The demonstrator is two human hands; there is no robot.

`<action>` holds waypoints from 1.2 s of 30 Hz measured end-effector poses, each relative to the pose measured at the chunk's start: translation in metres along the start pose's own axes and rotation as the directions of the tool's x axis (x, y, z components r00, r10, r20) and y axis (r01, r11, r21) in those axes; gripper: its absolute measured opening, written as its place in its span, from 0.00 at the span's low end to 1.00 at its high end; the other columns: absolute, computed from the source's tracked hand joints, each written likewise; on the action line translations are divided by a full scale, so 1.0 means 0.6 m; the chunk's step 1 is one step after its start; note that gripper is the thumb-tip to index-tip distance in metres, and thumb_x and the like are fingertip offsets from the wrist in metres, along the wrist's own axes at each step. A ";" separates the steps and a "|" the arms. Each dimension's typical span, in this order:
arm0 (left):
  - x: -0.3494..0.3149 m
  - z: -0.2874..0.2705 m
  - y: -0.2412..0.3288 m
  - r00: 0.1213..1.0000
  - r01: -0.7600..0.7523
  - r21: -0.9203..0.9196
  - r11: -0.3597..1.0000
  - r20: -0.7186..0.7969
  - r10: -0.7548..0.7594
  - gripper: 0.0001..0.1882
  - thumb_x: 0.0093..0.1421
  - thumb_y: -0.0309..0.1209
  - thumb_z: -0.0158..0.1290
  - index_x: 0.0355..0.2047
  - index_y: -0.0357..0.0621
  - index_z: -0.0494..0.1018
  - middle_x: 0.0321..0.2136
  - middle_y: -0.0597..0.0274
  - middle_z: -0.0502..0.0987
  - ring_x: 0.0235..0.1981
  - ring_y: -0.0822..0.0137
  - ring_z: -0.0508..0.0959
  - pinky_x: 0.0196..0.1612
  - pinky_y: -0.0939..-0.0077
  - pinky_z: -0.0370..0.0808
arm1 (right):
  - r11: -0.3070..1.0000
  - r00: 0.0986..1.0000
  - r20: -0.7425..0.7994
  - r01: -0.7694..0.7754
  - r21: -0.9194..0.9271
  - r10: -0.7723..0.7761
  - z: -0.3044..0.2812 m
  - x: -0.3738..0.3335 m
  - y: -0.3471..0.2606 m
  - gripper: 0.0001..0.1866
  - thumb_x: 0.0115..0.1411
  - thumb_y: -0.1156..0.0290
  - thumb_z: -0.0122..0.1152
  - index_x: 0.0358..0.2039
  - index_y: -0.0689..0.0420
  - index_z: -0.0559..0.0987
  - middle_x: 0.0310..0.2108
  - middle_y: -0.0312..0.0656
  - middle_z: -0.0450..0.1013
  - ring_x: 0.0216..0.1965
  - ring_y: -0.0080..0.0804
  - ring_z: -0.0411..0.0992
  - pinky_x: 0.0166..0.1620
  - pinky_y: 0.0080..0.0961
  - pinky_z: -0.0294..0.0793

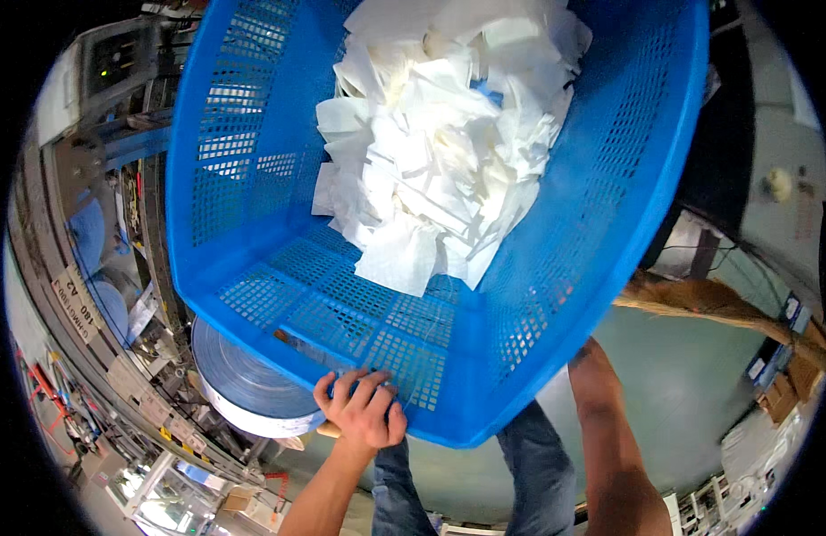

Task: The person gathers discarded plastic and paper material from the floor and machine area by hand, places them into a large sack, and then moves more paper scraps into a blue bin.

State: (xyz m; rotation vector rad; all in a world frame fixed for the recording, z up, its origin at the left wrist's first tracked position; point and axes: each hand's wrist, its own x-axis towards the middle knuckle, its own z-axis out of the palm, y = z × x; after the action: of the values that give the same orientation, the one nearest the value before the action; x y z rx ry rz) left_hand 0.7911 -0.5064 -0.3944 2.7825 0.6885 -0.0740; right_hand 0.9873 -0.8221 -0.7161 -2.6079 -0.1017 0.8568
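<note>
A large blue plastic basket (542, 277) with mesh walls fills the upper middle of the view, tilted so that I look into it. Inside lies a loose heap of white paper-like sheets and scraps (440, 152), with a small blue bit among them. My left hand (364, 408) is closed over the near rim, its fingers curled inward around the edge. On the right side my right forearm (609, 438) reaches up behind the basket's outer wall. That wall hides the right hand's fingers, so their hold does not show.
A wide roll of blue-grey strip material (252, 384) is at the left, close to the basket's near left corner. Machinery with metal rails (154, 205) runs along the left. A broom-like brown bundle (699, 299) lies at the right, with cardboard boxes (777, 397) farther over.
</note>
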 end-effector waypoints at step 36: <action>0.068 -0.066 -0.187 0.902 0.417 -0.048 0.908 0.143 -0.407 0.21 0.58 0.43 0.59 0.14 0.49 0.66 0.15 0.59 0.72 0.17 0.52 0.74 0.22 0.59 0.68 | 0.891 0.120 0.886 -0.028 0.454 -0.448 0.145 -0.036 -0.887 0.20 0.60 0.66 0.62 0.52 0.57 0.81 0.56 0.44 0.74 0.55 0.38 0.74 0.36 0.34 0.84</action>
State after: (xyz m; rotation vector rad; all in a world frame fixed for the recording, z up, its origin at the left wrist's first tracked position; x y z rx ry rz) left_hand 0.7744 -0.3821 -0.3892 2.4844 1.2067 -0.3027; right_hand 0.9469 -0.3066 -0.5623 -1.1384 -0.6043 2.0958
